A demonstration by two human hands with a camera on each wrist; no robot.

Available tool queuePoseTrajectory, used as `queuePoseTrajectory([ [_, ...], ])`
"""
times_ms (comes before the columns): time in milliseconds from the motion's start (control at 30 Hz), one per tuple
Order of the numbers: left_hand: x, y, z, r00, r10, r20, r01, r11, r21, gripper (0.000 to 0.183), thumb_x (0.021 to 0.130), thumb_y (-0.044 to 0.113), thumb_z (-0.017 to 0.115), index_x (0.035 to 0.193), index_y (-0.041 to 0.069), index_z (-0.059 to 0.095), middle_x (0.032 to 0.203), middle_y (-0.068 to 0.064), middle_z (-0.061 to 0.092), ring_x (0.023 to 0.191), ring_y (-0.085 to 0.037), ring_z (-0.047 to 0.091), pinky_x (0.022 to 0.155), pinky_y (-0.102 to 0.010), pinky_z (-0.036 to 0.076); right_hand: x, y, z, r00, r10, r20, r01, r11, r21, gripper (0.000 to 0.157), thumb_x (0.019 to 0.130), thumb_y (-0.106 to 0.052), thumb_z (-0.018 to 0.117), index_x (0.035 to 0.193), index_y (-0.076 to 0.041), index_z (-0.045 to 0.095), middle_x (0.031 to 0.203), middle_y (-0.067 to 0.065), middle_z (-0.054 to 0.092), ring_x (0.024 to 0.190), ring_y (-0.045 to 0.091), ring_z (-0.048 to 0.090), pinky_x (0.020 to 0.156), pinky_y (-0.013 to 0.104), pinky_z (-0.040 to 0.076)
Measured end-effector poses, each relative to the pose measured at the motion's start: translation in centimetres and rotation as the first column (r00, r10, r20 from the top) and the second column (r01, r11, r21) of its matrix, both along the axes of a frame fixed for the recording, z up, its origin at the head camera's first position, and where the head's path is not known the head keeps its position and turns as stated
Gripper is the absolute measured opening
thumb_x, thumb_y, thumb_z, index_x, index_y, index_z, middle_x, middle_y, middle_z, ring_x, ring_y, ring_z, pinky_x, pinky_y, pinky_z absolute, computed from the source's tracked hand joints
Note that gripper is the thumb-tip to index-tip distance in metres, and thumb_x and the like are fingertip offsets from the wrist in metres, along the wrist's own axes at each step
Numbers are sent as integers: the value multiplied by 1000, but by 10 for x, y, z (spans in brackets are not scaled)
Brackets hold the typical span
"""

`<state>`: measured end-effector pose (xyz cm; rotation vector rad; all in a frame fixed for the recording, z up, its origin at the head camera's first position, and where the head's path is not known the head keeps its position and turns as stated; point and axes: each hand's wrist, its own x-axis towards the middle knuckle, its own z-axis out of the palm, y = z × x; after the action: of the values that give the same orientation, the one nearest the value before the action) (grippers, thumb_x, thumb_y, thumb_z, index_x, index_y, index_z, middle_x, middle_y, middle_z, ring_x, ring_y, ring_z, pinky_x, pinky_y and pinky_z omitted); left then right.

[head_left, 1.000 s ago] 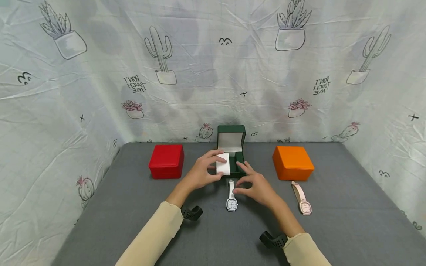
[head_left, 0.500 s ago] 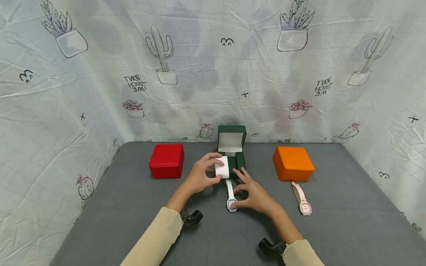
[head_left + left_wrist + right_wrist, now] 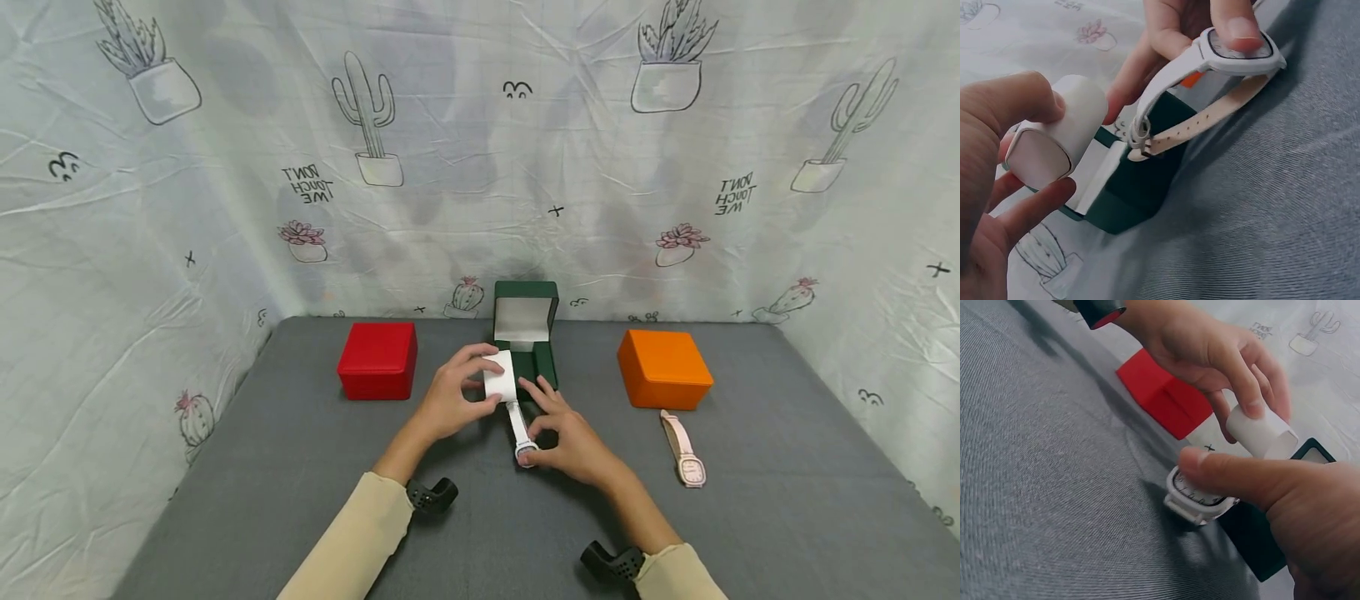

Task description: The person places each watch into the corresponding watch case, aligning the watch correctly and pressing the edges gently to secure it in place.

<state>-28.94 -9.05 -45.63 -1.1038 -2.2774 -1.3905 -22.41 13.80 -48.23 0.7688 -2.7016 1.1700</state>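
Note:
My left hand (image 3: 450, 400) grips a white watch cushion (image 3: 499, 379), fingers on top and thumb below, just over the front of the green watch box (image 3: 527, 289). The box stands with its lid up. My right hand (image 3: 572, 442) pinches a white watch (image 3: 519, 425) by its case, thumb across the dial. In the left wrist view, the watch's strap (image 3: 1169, 78) is buckled into a loop, and its pale inner side shows punched holes. The loop's buckle end hangs close to the cushion (image 3: 1085, 112), whose end is a rounded square.
A closed red box (image 3: 377, 362) stands to the left on the grey table (image 3: 285, 467). On the right is a closed orange box (image 3: 664, 368), with a pink watch (image 3: 682, 450) lying in front of it. A patterned cloth (image 3: 480, 167) hangs behind.
My right hand has come down onto the watch, taken it by the case and raised it slightly towards the cushion. My left hand has drawn the cushion a little nearer.

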Motion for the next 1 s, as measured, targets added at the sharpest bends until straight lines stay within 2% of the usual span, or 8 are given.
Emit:
queuePoseTrajectory([
  [133,3,0,6,1000,6,-15,-6,1000,13,31,80,6,76,109,14,66,134,-5,53,118,-21,55,79,-35,59,1,2,4,1000,-10,-26,8,997,-79,20,72,-32,84,76,-25,65,156,-2,36,149,36,19,112,65,26],
  [233,5,1,9,1000,-4,-4,4,1000,3,32,80,8,76,110,15,66,135,-3,52,119,-19,53,81,-33,59,2,4,9,999,-31,-40,26,990,-135,21,76,-31,82,77,-24,62,153,2,41,145,32,31,111,61,31],
  [433,10,5,12,998,-48,35,48,999,-6,31,81,9,75,110,16,66,137,-4,51,121,-19,52,83,-36,59,3,8,16,998,-51,-36,38,955,-294,20,78,-17,80,78,-18,60,148,10,47,137,32,43,108,58,37],
  [567,13,7,13,997,-69,36,68,998,9,31,80,8,76,109,16,67,137,-4,52,121,-19,53,82,-39,59,3,10,19,999,-40,-13,32,930,-367,18,79,-10,79,78,-15,62,144,13,49,130,32,50,106,35,45],
  [667,15,9,15,995,-97,26,96,995,18,30,80,7,75,108,16,67,137,-3,52,120,-20,54,83,-39,59,3,11,20,1000,-22,14,26,913,-408,17,80,-7,77,80,-13,62,141,17,52,125,37,53,101,22,45],
  [767,17,11,15,993,-120,18,119,993,24,29,81,7,75,107,16,67,136,-3,52,119,-20,55,83,-37,59,2,12,20,999,-10,49,31,896,-444,18,82,-5,75,86,-9,58,137,18,54,119,35,57,98,24,48],
  [933,21,15,16,991,-136,17,135,990,34,28,80,5,75,105,15,68,135,-3,53,117,-19,56,82,-38,59,1,12,21,994,-10,106,62,861,-504,25,84,-2,72,95,-1,50,137,19,53,111,17,61,92,25,52],
  [1000,22,17,16,989,-147,22,147,989,35,28,80,5,75,105,15,67,135,-3,53,116,-20,57,82,-40,59,2,13,22,993,-6,118,68,847,-528,26,84,-1,71,96,1,48,140,21,48,111,18,60,92,24,51],
])
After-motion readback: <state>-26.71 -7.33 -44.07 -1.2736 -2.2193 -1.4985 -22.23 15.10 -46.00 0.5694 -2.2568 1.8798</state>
